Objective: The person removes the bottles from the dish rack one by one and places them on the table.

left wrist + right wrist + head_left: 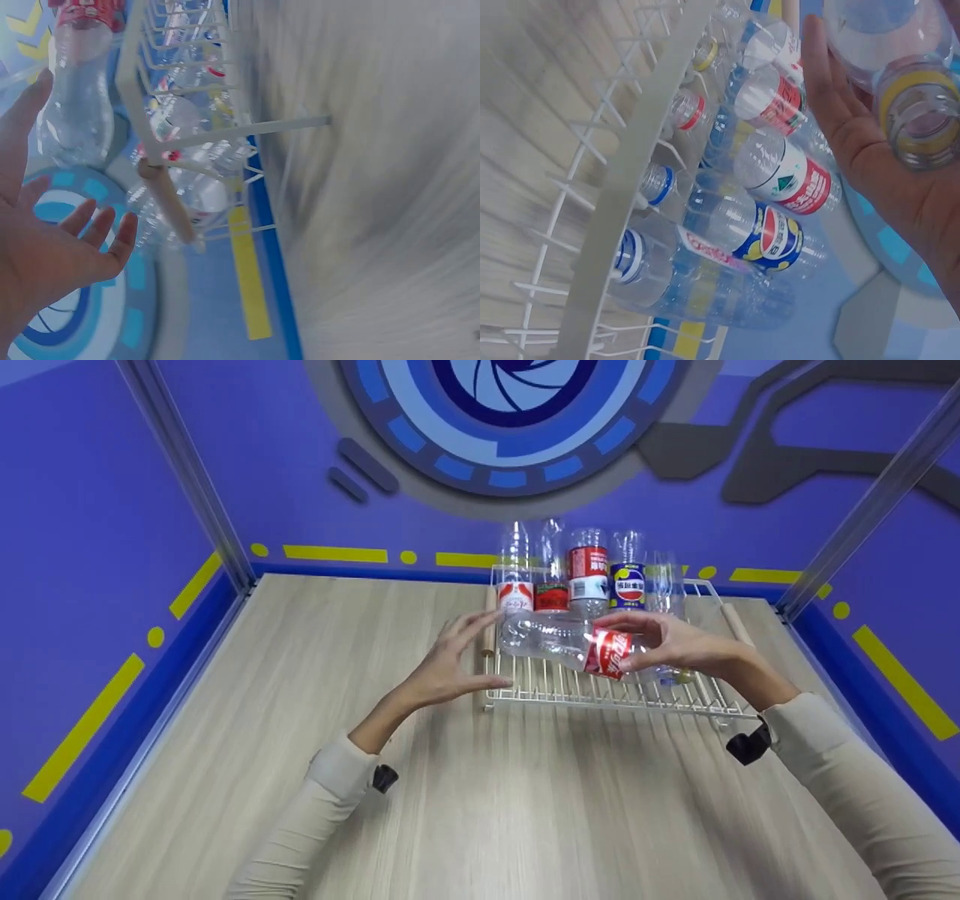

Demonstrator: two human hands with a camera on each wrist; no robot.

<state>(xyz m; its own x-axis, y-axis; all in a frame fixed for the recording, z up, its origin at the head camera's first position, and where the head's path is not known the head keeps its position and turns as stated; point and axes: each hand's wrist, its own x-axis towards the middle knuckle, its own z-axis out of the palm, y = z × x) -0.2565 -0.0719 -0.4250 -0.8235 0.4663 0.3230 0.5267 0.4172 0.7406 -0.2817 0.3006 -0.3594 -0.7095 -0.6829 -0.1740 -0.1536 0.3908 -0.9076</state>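
Note:
My right hand (677, 645) grips an empty clear plastic bottle (551, 636) with a red Coca-Cola label (609, 651), fingers and thumb around its label end. The bottle lies sideways in the air above a white wire rack (600, 703), its base to the left. In the right wrist view its uncapped neck (922, 112) with a yellow ring faces the camera. My left hand (448, 664) is spread beside the bottle's base, thumb and fingers apart. Whether a left fingertip touches the base, I cannot tell.
Several empty bottles stand neck-down along the rack's back, among them a Pepsi-labelled bottle (628, 585) and a red-and-white labelled bottle (589, 562). Wooden handles (737, 624) flank the rack. It stands on a wood-grain table (390, 810) before a blue patterned wall (285, 495).

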